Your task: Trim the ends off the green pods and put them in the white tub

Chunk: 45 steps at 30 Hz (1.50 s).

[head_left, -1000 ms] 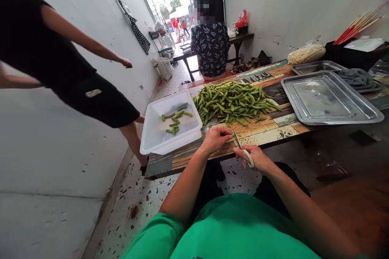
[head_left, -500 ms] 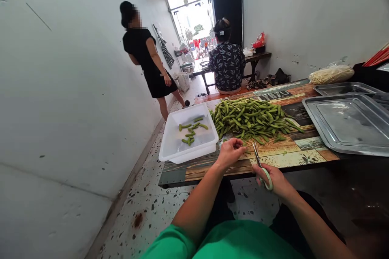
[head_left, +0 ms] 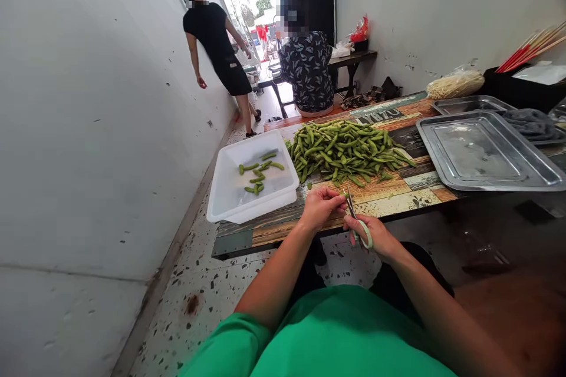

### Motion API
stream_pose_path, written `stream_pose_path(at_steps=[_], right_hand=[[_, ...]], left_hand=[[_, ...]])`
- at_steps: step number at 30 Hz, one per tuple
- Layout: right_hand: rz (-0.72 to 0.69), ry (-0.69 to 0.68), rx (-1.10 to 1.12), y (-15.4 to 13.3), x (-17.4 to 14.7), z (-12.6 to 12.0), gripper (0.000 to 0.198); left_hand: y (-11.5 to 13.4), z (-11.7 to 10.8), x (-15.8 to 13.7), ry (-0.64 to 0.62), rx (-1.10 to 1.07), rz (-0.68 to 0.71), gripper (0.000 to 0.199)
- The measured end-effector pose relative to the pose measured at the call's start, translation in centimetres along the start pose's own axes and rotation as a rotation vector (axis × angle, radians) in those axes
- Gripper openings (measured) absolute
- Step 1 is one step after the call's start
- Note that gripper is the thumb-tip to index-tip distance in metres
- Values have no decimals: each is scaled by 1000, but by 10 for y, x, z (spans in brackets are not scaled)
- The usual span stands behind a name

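Between the fingertips of my left hand (head_left: pixel 322 207) is a green edamame pod (head_left: pixel 344 195), mostly covered by the fingers. My right hand (head_left: pixel 370 234) grips scissors (head_left: pixel 351 206) with pale green handles, their blades up against the pod. Behind both hands, a large heap of edamame pods (head_left: pixel 345 150) covers the middle of the table. To the left, a white plastic tub (head_left: pixel 212 203) holds several pods on its bottom and sits at the table's left end.
A metal tray (head_left: pixel 481 182) lies on the patterned wooden table (head_left: pixel 274 234) at right, before a second tray with a dark grey cloth (head_left: pixel 533 123). Bundled skewers (head_left: pixel 455 83) lie behind. One person (head_left: pixel 216 41) stands beyond the tub; another person (head_left: pixel 307 70) sits facing away.
My right hand has brought the scissors left to the pod in my left hand. The camera view has tilted downward and right. The standing person has walked further off.
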State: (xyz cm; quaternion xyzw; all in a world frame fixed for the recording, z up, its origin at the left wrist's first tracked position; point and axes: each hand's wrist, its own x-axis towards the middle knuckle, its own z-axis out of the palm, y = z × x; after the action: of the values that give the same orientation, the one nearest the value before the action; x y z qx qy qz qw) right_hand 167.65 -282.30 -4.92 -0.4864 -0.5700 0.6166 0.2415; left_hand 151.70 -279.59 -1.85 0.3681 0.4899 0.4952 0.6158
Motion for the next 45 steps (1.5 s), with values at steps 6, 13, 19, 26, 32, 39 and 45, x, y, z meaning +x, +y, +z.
stream_pose_path(at_steps=[6, 13, 19, 26, 32, 39, 45], right_hand=[[-27, 58, -13, 1, 0, 7, 57], [-5, 6, 230, 4, 3, 7, 66], [33, -46, 276, -3, -2, 7, 75], [30, -57, 266, -2, -12, 7, 71], [37, -62, 266, -2, -10, 8, 72], [55, -113, 305, -7, 0, 10, 70], [82, -121, 288, -12, 2, 8, 63]], left_hand=[[-2, 7, -4, 36, 116, -32, 17], [50, -25, -26, 598, 796, 571, 12], [78, -18, -8, 634, 1318, 687, 44], [23, 14, 70, 230, 1476, 309, 33], [21, -3, 71, 260, 1379, 263, 22], [10, -13, 32, 299, 1346, 344, 25], [2, -24, 18, 239, 1080, 386, 29]])
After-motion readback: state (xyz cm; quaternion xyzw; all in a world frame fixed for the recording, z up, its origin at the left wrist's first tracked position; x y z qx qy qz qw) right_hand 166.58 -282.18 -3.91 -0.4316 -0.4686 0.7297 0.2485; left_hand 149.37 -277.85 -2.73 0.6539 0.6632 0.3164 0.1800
